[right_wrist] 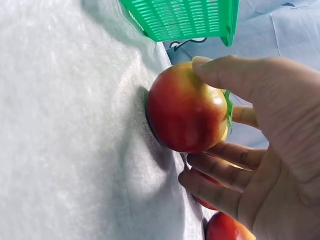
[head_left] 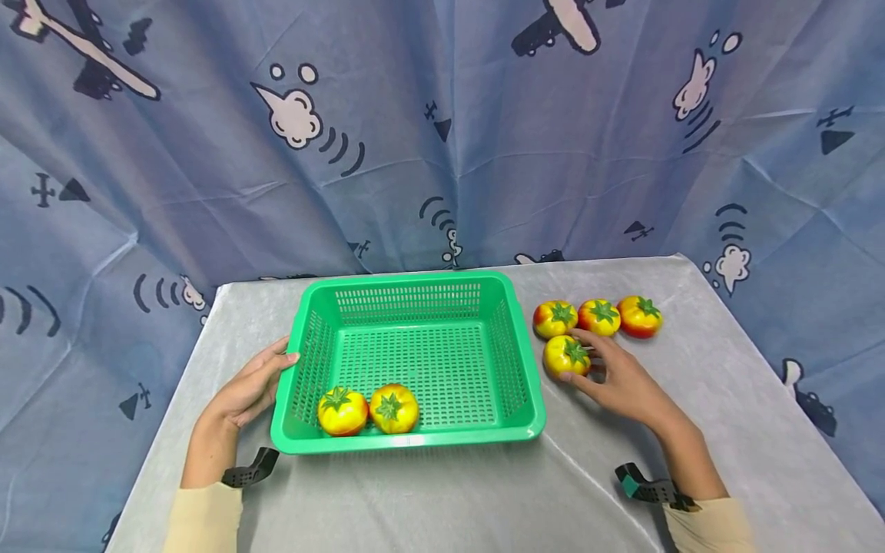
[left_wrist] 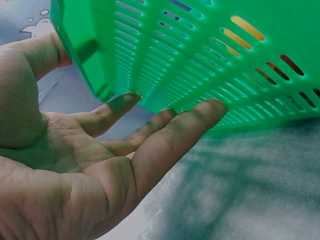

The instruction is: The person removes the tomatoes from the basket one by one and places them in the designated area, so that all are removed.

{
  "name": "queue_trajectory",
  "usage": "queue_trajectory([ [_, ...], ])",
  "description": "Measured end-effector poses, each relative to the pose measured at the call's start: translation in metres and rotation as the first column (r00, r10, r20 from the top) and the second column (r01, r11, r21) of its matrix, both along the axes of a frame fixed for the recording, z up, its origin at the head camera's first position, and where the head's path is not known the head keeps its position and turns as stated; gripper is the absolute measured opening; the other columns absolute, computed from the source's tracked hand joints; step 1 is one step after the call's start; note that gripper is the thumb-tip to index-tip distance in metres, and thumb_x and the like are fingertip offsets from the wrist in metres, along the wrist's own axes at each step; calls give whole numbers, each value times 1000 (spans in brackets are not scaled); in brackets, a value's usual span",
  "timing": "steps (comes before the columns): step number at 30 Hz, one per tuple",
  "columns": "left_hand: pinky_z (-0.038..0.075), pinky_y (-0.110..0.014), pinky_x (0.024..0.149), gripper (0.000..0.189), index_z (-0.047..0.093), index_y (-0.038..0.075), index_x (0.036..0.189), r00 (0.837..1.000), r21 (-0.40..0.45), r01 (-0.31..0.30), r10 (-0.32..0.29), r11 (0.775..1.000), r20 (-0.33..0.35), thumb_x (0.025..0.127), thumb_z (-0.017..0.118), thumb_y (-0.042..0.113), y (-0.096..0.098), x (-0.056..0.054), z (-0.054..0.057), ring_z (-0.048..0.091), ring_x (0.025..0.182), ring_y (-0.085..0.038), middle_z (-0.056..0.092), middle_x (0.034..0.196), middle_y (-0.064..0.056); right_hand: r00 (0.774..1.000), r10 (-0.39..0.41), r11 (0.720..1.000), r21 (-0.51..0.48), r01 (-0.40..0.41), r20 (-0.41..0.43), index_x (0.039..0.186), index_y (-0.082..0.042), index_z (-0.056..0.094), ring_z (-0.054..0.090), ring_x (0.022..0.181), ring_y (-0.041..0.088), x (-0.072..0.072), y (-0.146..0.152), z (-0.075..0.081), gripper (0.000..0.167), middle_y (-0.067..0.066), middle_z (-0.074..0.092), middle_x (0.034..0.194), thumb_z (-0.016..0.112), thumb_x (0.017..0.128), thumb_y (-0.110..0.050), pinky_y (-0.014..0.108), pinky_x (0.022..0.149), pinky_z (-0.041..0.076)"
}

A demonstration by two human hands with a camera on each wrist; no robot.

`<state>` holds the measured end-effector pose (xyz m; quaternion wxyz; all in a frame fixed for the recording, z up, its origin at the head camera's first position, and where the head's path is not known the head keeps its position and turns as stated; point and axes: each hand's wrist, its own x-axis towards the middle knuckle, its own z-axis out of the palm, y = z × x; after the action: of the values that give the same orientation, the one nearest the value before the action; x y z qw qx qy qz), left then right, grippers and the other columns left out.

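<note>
Tomato (head_left: 560, 358), front one, just off the basket's right wall, and I've got the right hand (head_left: 618, 378) around it, thumb on the near side, fingers behind. Left hand (head_left: 250, 386) grips the basket (head_left: 470, 438) by its left rim, so the hands are well apart. Two tomatoes (head_left: 394, 409) sit along the basket's near wall, at its left corner; a row of three (head_left: 598, 318) lines up toward the far right corner of the desk (head_left: 429, 499).

Trouble I'd watch for: that round skin looks smooth, so an off-centre pinch could squirt it loose. Fingers are close to the row, too; one nudge might set it rolling for the desk's right edge.

Views now: right wrist gives me the red side facing the desk, where head has mostly yellow top; whether it touches down, I can't tell. Left wrist shows fingers (left_wrist: 172, 142) along the basket's outer wall, mostly hidden from head.
</note>
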<state>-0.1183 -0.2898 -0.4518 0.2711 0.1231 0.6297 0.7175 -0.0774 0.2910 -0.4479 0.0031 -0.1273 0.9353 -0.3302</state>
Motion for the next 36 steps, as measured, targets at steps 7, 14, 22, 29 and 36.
queue_trajectory([
  [7,62,-28,98,71,-7,-9,165,1000,13,1,-1,1000,-6,116,36,17,1,1,4,69,122,-7,68,136,9,1000,3,1000,-10,-2,9,154,-1,48,64,123,47,1,0,5,70,28,53,150,80,97,-26,66,102,56],
  [14,62,-29,98,70,-3,-7,166,1000,-20,-23,23,1000,10,116,38,18,2,1,3,69,121,-7,68,135,9,1000,-30,999,39,29,10,156,-2,46,59,129,51,5,-2,15,71,28,50,154,77,99,-30,69,104,53],
  [22,62,-29,98,71,-2,-5,167,999,-34,-31,31,999,12,116,39,20,1,-1,0,69,122,-7,67,136,9,995,-48,996,65,54,-90,154,-6,50,50,138,48,12,-13,31,66,23,51,152,78,98,-28,76,109,42],
  [29,62,-28,99,70,-4,-7,166,1000,-13,-16,16,1000,6,116,38,18,0,2,-3,69,122,-6,67,136,11,965,-43,999,-24,38,-258,146,-9,60,59,129,29,15,-24,38,58,14,59,145,82,92,-11,26,119,45],
  [36,62,-29,98,70,-3,-8,166,1000,-8,-17,17,1000,-6,116,38,18,-1,1,-2,70,120,-7,68,136,10,948,-6,997,-79,-20,-317,143,-11,63,59,123,12,15,-41,47,55,10,63,143,82,91,-7,-4,105,31],
])
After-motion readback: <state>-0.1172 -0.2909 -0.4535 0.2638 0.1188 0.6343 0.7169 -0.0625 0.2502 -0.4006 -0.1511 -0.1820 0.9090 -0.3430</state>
